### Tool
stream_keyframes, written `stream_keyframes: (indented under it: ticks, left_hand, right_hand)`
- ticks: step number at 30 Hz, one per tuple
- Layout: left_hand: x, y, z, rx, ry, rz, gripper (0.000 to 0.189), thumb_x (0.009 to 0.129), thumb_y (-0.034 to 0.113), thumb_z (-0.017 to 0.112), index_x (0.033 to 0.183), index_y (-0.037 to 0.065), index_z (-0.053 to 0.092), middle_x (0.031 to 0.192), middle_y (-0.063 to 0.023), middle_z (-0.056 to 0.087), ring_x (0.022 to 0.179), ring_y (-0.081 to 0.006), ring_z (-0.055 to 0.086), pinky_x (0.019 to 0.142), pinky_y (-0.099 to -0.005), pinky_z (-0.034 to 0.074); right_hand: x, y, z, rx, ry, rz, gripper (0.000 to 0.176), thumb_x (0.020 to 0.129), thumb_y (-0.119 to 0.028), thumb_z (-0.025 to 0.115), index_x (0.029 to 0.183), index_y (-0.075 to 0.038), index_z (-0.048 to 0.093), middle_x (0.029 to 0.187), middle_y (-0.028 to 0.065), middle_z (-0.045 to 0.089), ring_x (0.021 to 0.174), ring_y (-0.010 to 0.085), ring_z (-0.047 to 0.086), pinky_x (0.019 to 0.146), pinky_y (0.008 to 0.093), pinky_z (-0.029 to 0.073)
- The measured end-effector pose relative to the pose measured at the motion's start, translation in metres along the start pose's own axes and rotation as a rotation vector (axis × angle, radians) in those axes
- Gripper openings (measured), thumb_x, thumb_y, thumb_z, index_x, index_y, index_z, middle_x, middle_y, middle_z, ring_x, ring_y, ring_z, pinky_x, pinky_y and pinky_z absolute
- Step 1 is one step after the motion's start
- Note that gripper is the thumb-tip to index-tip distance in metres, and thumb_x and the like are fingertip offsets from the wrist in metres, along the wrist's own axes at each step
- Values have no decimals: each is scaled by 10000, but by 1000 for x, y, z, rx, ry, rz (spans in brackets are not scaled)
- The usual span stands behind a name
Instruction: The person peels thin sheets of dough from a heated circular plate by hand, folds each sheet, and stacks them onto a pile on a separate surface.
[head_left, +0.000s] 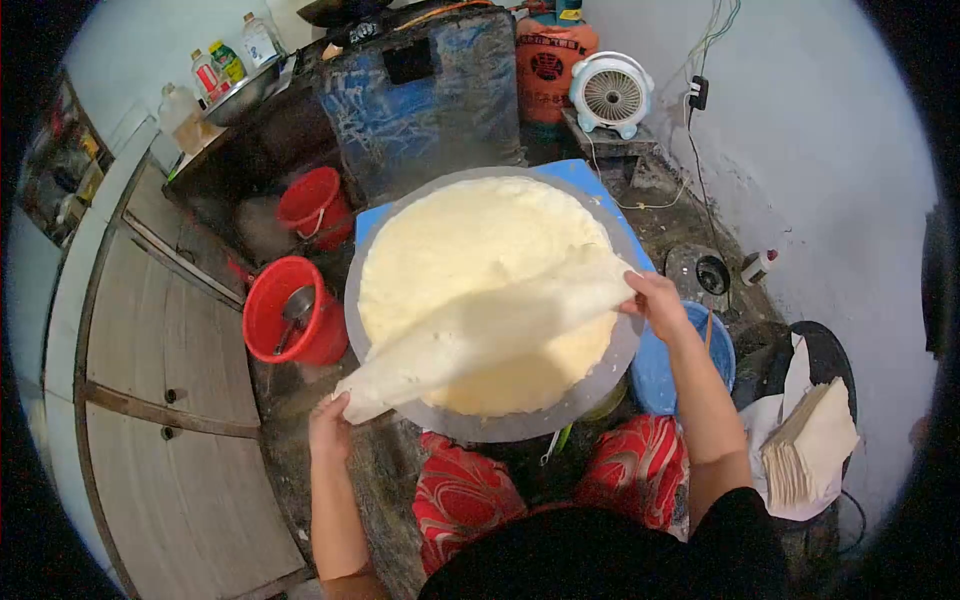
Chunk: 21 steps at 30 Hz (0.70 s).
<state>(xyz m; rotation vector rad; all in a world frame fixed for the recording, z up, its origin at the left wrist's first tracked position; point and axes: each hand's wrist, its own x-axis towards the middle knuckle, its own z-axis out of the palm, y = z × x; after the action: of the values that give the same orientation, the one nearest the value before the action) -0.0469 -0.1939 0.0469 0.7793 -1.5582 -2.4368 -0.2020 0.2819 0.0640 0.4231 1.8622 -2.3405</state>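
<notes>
A big round grey griddle [490, 432] stands in front of my knees, covered by a pale yellow layer of batter [470, 225] with a ragged edge. Across it, slanting from lower left to upper right, stretches a thin, whitish pancake sheet [480, 335], pulled out between my hands. My left hand [330, 425] pinches its lower left end beyond the griddle's near left rim. At the right rim, my right hand [655, 300] grips the other end between thumb and fingers. Below the sheet, a yellow-brown part of the layer [530, 385] shows.
Two red buckets [295, 310] stand left of the griddle, the nearer holding a metal ladle [297, 305]. A blue basin [655, 370] sits at the right, near a stack of folded pancakes [810, 445]. Behind are a blue board [425, 95], an orange gas cylinder [548, 70] and a fan [612, 95].
</notes>
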Motion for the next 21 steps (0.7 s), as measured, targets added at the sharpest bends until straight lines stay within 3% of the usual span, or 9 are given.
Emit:
stream_keyframes:
  ticks: [2,5,7,10,11,12,15,19,21]
  left_hand:
    - [-7,-1,-11,194,-16,-48,126,772,79,604,875,7,611,872,-79,651,818,-157,604,773,-276,438]
    - [-6,-41,-34,270,23,-47,96,751,75,629,836,31,626,812,-49,645,710,-132,583,694,-256,428]
    - [-14,-54,-35,364,83,-94,60,727,70,641,783,51,631,761,-31,634,622,-105,539,623,-240,403]
    - [-32,-65,-29,291,164,-72,38,723,64,633,757,52,619,758,-34,632,621,-107,545,607,-252,411]
    - [-36,-67,-23,255,238,-116,38,730,57,628,758,50,604,718,-29,617,558,-104,528,520,-236,409]
    - [-37,-70,-27,255,240,-116,38,730,57,628,758,50,604,718,-29,617,558,-104,528,520,-236,409]
    - [-38,-77,-34,0,107,-162,81,756,40,615,827,50,578,673,-18,589,478,-93,495,401,-180,378]
    - [-45,-63,-27,-43,89,-122,112,764,43,621,870,34,585,716,-27,601,485,-88,496,418,-173,384]
    - [-48,-54,-22,211,12,-43,175,774,51,623,941,9,591,772,-44,621,523,-98,521,461,-173,408]
  right_hand:
    - [3,16,-26,-175,44,-22,205,772,-172,645,816,19,587,716,79,600,556,139,568,485,247,471]
    - [-10,44,-46,-433,49,9,163,733,-129,660,756,19,594,667,71,587,542,130,558,464,242,446]
    - [-18,60,-55,-392,87,44,146,723,-110,655,742,17,587,650,72,583,531,135,556,458,244,448]
    - [-26,73,-59,-281,191,113,101,704,-72,634,690,0,564,646,81,582,504,147,554,447,246,468]
    - [-28,74,-60,-231,192,138,107,717,-84,640,709,-27,550,681,74,594,530,146,568,490,253,489]
    - [-31,74,-59,-179,192,163,118,730,-97,647,727,-54,537,716,68,606,555,145,582,533,261,511]
    - [-43,63,-54,-57,184,219,142,751,-128,663,785,-44,554,766,80,617,607,144,607,548,260,524]
    - [-58,40,-45,-114,41,302,219,763,-181,680,884,-34,572,805,80,623,681,145,627,579,259,533]
    - [-58,39,-49,-119,-148,328,366,745,-232,704,1007,-16,566,801,46,622,661,140,629,552,207,518]
